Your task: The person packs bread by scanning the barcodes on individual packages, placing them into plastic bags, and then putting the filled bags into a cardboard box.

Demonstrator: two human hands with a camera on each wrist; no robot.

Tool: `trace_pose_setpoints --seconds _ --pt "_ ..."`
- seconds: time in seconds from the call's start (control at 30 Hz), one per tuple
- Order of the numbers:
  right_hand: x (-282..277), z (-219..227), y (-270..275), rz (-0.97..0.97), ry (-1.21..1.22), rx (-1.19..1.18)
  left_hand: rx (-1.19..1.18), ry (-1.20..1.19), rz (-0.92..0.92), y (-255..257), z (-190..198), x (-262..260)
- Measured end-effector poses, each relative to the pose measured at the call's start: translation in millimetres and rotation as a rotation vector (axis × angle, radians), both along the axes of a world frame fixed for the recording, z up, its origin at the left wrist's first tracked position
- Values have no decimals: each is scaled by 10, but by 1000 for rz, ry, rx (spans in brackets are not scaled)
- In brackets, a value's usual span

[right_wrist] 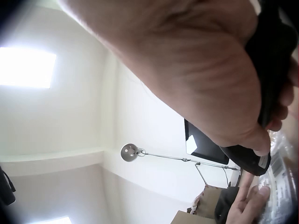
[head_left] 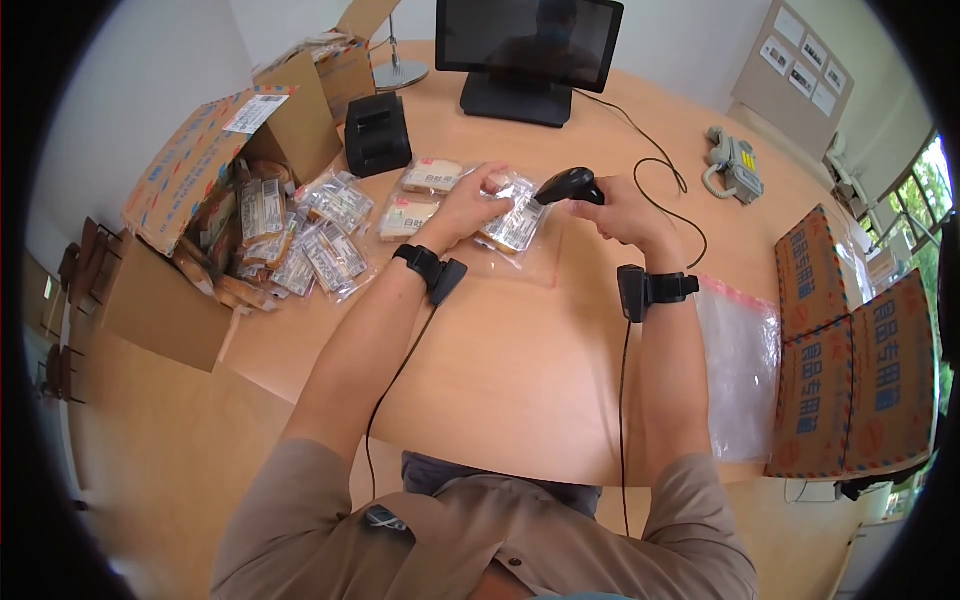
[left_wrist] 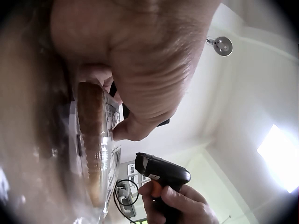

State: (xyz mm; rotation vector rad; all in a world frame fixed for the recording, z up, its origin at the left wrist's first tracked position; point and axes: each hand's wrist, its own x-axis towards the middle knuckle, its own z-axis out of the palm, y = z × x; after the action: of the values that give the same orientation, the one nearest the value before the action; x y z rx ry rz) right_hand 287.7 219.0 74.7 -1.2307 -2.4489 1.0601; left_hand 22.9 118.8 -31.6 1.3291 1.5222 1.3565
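In the head view, the left hand (head_left: pixel 468 208) holds a clear bag of bread with a printed label (head_left: pixel 516 222) by its left side. The left wrist view shows its thumb on the label side of the bread (left_wrist: pixel 91 140). The right hand (head_left: pixel 628 212) grips a black handheld scanner (head_left: pixel 570 186), its head close to the label's upper right. In the left wrist view, a finger of the right hand (left_wrist: pixel 184 205) lies by the scanner's orange trigger (left_wrist: pixel 157 188). Two more bread packs (head_left: pixel 432 176) lie beside the left hand.
At left, an open carton (head_left: pixel 200 170) lies tipped with several bagged packs (head_left: pixel 335 255) spilling out. Behind are a black cradle (head_left: pixel 377 134) and a monitor (head_left: pixel 528 45). To the right are a telephone (head_left: pixel 735 165), clear plastic bags (head_left: pixel 738 370) and cartons (head_left: pixel 850 370). A cable crosses the table.
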Motion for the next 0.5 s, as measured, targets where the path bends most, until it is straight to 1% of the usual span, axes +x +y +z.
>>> trace_pose_setpoints --seconds 0.1,0.33,0.5 --pt "-36 9 -45 24 -9 60 12 -12 -11 15 -29 -18" --pt "-71 33 -93 21 -16 43 14 20 1 12 -22 -8" --pt "-82 67 -114 7 -85 1 19 36 1 22 -23 -14"
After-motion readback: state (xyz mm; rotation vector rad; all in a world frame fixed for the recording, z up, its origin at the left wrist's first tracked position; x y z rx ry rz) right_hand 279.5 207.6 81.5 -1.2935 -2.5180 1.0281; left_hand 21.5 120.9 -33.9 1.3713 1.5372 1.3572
